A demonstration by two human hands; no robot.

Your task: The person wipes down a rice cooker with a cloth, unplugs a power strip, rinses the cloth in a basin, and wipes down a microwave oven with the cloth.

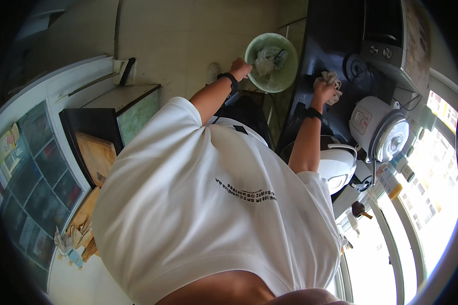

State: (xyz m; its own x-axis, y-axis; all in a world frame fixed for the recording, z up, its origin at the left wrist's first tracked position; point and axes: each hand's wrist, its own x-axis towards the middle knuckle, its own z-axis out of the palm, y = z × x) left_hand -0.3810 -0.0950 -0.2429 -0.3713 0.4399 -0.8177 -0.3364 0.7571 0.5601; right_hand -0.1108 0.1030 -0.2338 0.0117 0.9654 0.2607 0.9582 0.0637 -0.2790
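Note:
My left hand (240,69) grips the rim of a round pale-green plastic bin (271,83), which is beside the counter's front edge. Inside the bin lies a crumpled clear plastic bag (266,61). On the dark glossy countertop (320,42), my right hand (323,91) is closed around a bunched beige cloth (333,81). Part of the cloth sticks out past the fingers. Just beyond it a round black base (355,67) rests on the counter.
A countertop oven (385,51) stands at the counter's back. White rice cooker (362,120) and another white appliance (337,166) flank my right forearm. Bottles, one orange-capped (395,190), line the window side. To my left are a low cabinet (137,110) and a wooden board (95,154).

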